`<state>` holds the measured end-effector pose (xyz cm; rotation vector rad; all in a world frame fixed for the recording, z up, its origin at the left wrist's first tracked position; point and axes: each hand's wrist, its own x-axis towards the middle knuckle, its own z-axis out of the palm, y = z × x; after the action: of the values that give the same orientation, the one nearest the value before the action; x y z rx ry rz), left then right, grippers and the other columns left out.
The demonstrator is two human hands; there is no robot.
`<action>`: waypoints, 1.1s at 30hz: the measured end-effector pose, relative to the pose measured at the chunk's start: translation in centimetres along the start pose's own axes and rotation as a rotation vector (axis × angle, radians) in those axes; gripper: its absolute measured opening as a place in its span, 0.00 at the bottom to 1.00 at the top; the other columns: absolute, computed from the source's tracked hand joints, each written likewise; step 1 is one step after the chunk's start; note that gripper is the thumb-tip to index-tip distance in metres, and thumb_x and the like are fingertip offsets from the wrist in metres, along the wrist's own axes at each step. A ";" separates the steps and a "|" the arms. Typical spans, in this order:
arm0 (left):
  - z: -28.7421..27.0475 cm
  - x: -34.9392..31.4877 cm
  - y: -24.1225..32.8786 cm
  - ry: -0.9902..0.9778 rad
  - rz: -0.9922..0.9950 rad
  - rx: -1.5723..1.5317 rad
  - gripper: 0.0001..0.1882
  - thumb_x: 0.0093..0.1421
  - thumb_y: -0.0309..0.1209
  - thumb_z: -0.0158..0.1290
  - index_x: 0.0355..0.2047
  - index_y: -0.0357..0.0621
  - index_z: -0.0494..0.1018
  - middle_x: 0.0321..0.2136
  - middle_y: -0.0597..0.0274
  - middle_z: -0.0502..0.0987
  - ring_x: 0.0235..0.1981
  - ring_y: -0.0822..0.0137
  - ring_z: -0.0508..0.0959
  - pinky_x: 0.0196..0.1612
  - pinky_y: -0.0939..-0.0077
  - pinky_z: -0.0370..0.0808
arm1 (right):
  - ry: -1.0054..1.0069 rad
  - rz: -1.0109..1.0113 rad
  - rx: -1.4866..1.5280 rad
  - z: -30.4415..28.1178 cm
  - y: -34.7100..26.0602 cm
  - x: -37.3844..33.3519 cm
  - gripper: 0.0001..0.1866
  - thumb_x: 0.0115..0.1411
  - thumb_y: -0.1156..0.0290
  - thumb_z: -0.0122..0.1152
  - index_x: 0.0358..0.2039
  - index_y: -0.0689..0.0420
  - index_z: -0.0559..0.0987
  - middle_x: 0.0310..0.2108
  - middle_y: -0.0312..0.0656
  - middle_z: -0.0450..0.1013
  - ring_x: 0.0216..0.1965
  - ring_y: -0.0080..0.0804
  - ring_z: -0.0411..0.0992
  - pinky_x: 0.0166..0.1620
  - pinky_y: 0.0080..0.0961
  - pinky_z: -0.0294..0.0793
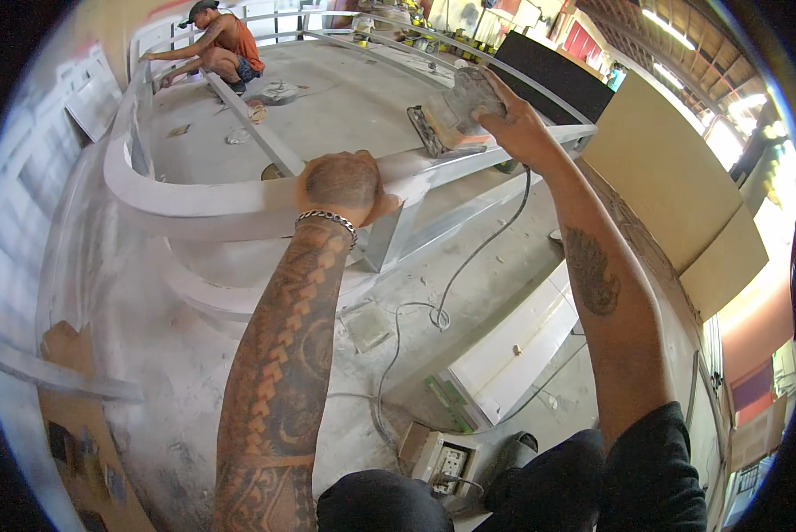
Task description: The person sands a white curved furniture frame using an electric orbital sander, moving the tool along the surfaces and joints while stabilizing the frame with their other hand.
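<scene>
My left hand [340,184] is closed round the top rail of a large pale curved frame [211,202], near where the rounded corner meets a bare metal upright. To its right, my right hand [517,126] grips a dusty electric sander [458,108] from above and behind. The sander rests on the upper face of the same rail, its flat pad and clamp toward the left. A dark power cord [506,222] hangs from the sander down to the floor. My left palm and part of the sander's grip are hidden.
Inside the frame at far left, a person in an orange top [238,44] crouches with hands on the rail. A long white box [515,346] lies below my right arm, near a socket box [448,463]. A large tan panel [664,168] leans at right beside a black panel [553,75].
</scene>
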<state>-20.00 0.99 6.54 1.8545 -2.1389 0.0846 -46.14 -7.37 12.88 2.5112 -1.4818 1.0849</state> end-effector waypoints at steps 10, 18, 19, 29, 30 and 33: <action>-0.2 -0.4 -0.2 -0.016 -0.005 -0.003 0.30 0.50 0.54 0.62 0.46 0.44 0.79 0.41 0.53 0.83 0.47 0.58 0.82 0.53 0.65 0.76 | -0.002 -0.040 0.051 0.8 -2.2 -1.0 0.41 0.58 0.64 0.64 0.70 0.54 0.58 0.52 0.59 0.74 0.54 0.47 0.74 0.59 0.34 0.69; 0.0 -0.4 -0.4 -0.019 -0.011 -0.005 0.31 0.50 0.55 0.63 0.46 0.43 0.78 0.43 0.52 0.82 0.47 0.57 0.81 0.53 0.64 0.76 | 0.045 -0.117 0.073 1.5 -0.7 -0.9 0.41 0.58 0.66 0.61 0.70 0.55 0.58 0.52 0.60 0.74 0.54 0.49 0.74 0.58 0.34 0.69; -0.1 -0.4 -0.4 -0.019 -0.010 -0.004 0.31 0.50 0.55 0.63 0.46 0.43 0.78 0.43 0.52 0.82 0.47 0.57 0.81 0.53 0.64 0.76 | 0.046 -0.117 0.073 1.5 -0.5 -0.8 0.41 0.58 0.66 0.61 0.70 0.55 0.58 0.52 0.60 0.74 0.54 0.49 0.74 0.58 0.34 0.69; 0.0 -0.2 -0.5 -0.035 -0.003 0.000 0.31 0.50 0.54 0.62 0.46 0.43 0.79 0.43 0.52 0.82 0.48 0.57 0.81 0.54 0.62 0.75 | 0.006 -0.088 0.109 1.0 -1.4 -0.9 0.41 0.59 0.66 0.63 0.71 0.54 0.58 0.52 0.59 0.74 0.52 0.43 0.74 0.58 0.31 0.69; -0.1 -0.2 -0.5 -0.034 0.022 0.000 0.31 0.50 0.54 0.62 0.47 0.43 0.78 0.43 0.52 0.82 0.48 0.57 0.81 0.54 0.62 0.75 | 0.001 -0.079 0.091 0.9 -1.4 -0.9 0.40 0.60 0.66 0.63 0.71 0.54 0.58 0.52 0.58 0.74 0.52 0.42 0.74 0.58 0.30 0.69; -0.6 -0.4 0.0 -0.066 -0.024 -0.020 0.31 0.50 0.54 0.62 0.47 0.43 0.78 0.44 0.52 0.82 0.49 0.57 0.81 0.54 0.62 0.75 | 0.017 0.012 -0.001 0.1 -1.7 -1.3 0.40 0.60 0.66 0.63 0.71 0.54 0.58 0.53 0.57 0.74 0.52 0.41 0.74 0.58 0.30 0.69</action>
<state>-19.79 1.54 6.99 1.8961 -2.1520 -0.0034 -45.12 -5.46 12.57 2.4893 -1.4947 1.1039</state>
